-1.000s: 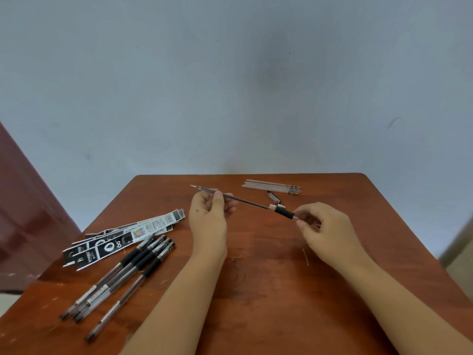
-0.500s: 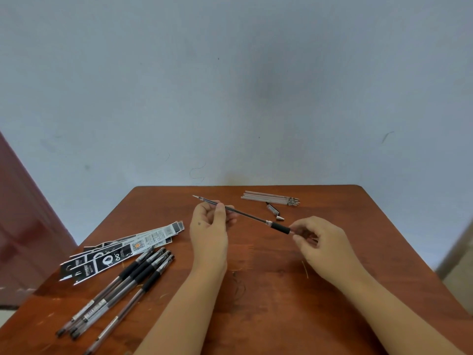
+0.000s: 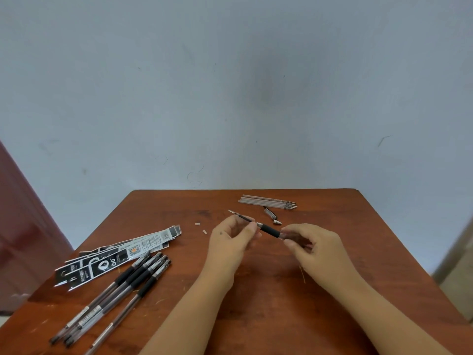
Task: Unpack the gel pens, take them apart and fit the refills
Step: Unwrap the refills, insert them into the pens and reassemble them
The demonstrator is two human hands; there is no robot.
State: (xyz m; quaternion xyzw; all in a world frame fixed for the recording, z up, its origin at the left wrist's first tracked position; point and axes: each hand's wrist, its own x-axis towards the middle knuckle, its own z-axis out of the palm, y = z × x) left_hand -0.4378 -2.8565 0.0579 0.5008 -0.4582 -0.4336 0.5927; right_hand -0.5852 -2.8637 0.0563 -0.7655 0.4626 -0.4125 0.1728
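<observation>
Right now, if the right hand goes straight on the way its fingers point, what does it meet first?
Probably the left hand. The right hand points left along the pen that both hold, black grip between them. Depth is hard to judge from one view.

A reddish-brown wooden table (image 3: 256, 316) is filling the lower half of the view, its top showing pale scuffs and scratches near the left front. Behind it, a plain blue-grey wall (image 3: 230, 98) is rising to the top of the view, carrying a few faint dark marks and a squiggle just above the table's far edge. A dark red door (image 3: 23, 226) is standing at the far left. A strip of pale floor (image 3: 458, 272) is showing at the right edge.
</observation>
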